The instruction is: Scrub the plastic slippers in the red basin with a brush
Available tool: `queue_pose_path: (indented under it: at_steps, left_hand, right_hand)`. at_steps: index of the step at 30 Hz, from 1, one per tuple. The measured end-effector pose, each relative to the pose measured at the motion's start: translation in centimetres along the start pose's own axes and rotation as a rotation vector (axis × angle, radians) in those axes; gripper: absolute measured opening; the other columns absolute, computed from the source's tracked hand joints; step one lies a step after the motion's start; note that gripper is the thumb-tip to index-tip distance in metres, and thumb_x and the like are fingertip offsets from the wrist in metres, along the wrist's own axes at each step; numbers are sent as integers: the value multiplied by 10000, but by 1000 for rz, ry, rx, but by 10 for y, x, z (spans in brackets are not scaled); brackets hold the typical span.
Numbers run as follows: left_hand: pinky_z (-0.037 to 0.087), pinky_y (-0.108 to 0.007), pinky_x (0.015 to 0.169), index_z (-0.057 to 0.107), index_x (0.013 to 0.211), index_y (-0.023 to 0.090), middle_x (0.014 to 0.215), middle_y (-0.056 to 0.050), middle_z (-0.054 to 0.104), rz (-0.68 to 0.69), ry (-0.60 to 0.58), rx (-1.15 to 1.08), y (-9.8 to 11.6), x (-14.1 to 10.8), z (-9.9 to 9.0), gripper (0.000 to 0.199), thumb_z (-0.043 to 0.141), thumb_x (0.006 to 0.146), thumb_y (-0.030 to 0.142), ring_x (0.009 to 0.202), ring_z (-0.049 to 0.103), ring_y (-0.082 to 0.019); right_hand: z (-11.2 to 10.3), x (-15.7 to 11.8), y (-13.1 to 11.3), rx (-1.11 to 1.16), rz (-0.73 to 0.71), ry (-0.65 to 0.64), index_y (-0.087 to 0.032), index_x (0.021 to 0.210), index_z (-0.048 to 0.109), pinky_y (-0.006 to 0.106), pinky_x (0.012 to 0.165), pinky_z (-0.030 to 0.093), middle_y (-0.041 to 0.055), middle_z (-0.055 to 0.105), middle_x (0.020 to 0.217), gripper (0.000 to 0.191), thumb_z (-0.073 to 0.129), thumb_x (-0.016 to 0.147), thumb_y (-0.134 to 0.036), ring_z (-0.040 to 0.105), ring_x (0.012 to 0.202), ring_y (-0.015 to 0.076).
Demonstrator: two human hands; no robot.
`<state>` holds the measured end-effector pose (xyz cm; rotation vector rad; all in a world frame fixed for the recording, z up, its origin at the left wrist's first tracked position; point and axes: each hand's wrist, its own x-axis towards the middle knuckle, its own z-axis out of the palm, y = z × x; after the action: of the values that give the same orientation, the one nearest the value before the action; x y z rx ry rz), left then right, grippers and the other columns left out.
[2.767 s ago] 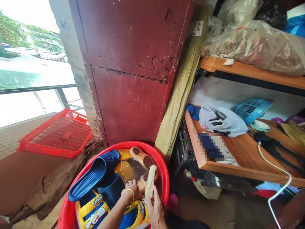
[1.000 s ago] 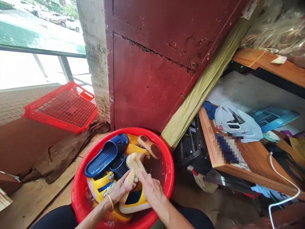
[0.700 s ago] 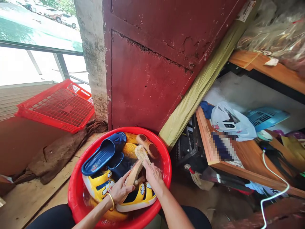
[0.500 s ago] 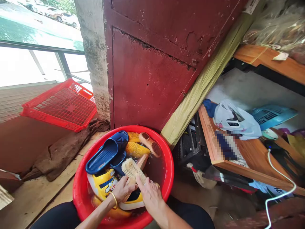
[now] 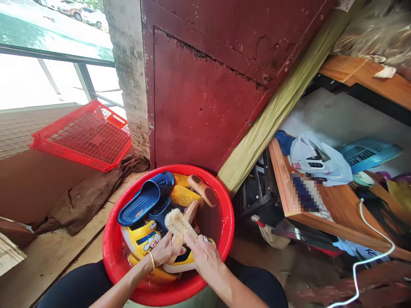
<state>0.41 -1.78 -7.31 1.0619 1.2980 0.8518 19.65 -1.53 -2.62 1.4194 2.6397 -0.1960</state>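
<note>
Between my hands is a brush (image 5: 180,224) with pale bristles turned upward, above a red basin (image 5: 226,222) of water. My left hand (image 5: 165,249), with a gold bangle at the wrist, grips the brush's wooden part. My right hand (image 5: 204,252) is closed at the bristles' right side; its fingertips press on them. Blue slippers (image 5: 144,200), yellow footwear (image 5: 184,195) and a tan sole (image 5: 203,190) lie in the basin. Below the hands are yellow-and-white shoes (image 5: 146,240), partly hidden by my hands.
A red plastic crate (image 5: 86,137) stands at left above a brown cloth (image 5: 86,201). Behind the basin is a dark red door (image 5: 205,107). On the right, a wooden shelf (image 5: 340,205) holds a white plastic bag (image 5: 321,160) and a blue basket (image 5: 369,154).
The view has shifted slightly, so the basin sits a little higher and further right. My hands remain on the brush, with my right fingers slightly shifted along the bristles.
</note>
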Motion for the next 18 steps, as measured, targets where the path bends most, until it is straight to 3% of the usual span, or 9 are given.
queue_pose_path:
  at_steps: [2,6,10,12,15,16,18]
  left_hand:
    - [512,-464,1035,661,1212,179,1156,-115,751,25,-21,66,-2,3,2,703,746,594,504,1135,661,-374]
    - [404,-527,1137,575,1338,111,1353,-195,650,71,113,211,-10,10,9,896,789,557,494,1300,552,-429]
    - [413,-525,1124,465,1463,118,1451,-228,576,275,204,457,-18,4,12,862,649,767,591,1320,557,-389]
    - [413,-528,1118,339,1547,120,1465,-231,559,373,245,537,-18,-2,12,884,598,826,560,1333,546,-383]
    - [450,-527,1064,77,1623,130,1405,-217,604,410,291,599,-16,-7,13,1004,599,849,501,1255,597,-374]
    - [462,-517,1047,15,1626,139,1401,-210,606,420,298,614,-15,-7,13,1035,608,849,478,1230,609,-367]
    - [465,-501,1045,-35,1627,155,1455,-207,562,479,299,649,-15,-5,17,1072,635,833,419,1236,598,-360]
  right_hand:
    - [3,-10,2,-1,-5,21,-426,1564,342,373,829,530,100,671,1214,711,369,942,-84,693,975,269]
    - [-16,14,24,-18,190,16,-404,1555,375,361,830,531,128,655,1252,693,334,959,-51,719,948,244]
    - [-30,30,37,37,303,56,-295,1600,314,341,821,544,142,689,1152,612,305,1010,-135,721,938,245]
    - [-22,17,29,75,266,62,-298,1611,287,349,802,556,137,693,1152,616,320,1009,-172,720,901,252]
    - [1,-24,11,130,144,58,-313,1616,271,354,790,568,144,659,1282,678,347,964,-139,716,905,260]
    - [7,-38,7,153,107,60,-292,1625,246,350,799,570,161,618,1364,708,351,946,-121,716,914,256]
    - [11,-58,5,155,92,49,-297,1620,269,355,783,574,150,641,1342,728,350,923,-101,717,882,256]
